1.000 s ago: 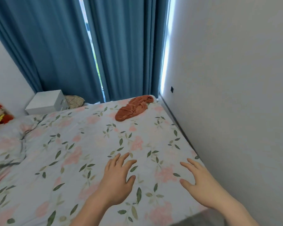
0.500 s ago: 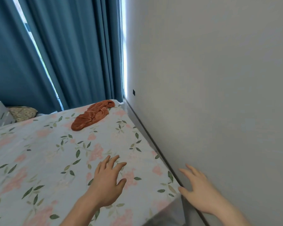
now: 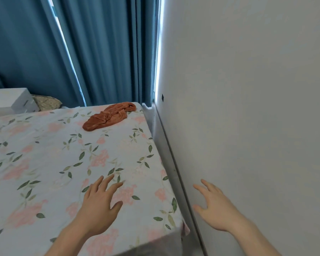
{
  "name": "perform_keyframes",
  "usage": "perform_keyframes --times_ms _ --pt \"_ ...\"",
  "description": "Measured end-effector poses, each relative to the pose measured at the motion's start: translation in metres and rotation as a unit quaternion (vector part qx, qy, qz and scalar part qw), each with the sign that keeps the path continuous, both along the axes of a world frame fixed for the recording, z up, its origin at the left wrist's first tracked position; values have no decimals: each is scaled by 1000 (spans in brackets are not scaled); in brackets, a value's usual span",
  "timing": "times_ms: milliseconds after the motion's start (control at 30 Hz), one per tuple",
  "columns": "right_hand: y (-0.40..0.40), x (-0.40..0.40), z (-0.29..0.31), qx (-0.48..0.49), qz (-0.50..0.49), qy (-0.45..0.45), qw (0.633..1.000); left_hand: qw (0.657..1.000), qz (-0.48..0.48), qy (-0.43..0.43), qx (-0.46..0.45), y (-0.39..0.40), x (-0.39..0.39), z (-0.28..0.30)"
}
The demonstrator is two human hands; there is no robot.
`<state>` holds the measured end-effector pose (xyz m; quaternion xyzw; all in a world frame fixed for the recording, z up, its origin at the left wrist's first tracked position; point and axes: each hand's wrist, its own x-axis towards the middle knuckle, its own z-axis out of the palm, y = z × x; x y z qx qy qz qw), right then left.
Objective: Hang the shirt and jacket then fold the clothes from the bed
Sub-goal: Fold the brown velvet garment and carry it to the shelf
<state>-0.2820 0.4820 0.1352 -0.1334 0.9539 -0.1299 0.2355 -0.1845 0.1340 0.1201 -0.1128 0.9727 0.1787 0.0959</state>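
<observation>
From my head view, my left hand [image 3: 100, 206] and right hand [image 3: 215, 209] are spread flat and hold nothing. One orange cloth [image 3: 109, 116] lies bunched on the bed [image 3: 44, 163], far past my fingers. I think it is not folded yet. It stretches from near-left to far-right.

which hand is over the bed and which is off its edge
The left hand is over the floral bed sheet, fingers spread. The right hand is past the bed's edge, in front of the white wall.
</observation>
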Motion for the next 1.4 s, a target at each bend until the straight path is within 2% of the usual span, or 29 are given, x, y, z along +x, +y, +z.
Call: perform_keyframes --times_ms 133,400,600,967,1100,1233,1400 --pt "-9 -35 -3 -4 24 -1 1000 999 20 -18 -33 -4 -11 -8" --pt "-47 -104 -6 7 72 -20 997 999 30 2 -23 -12 -72 -11" --pt "-93 -185 -6 6 139 -19 990 998 64 17 -6 -19 -133 -15" --pt "-185 -398 -44 12 304 -51 951 975 218 -39 0 -30 -270 -34" --pt "-214 -462 -54 20 351 -64 934 963 269 -26 1 -24 -317 -31" --pt "-234 -499 -53 24 387 -72 919 953 302 -33 0 -19 -341 -23" --pt "-250 -513 -57 26 419 -82 904 936 349 -52 -7 -21 -333 -25"
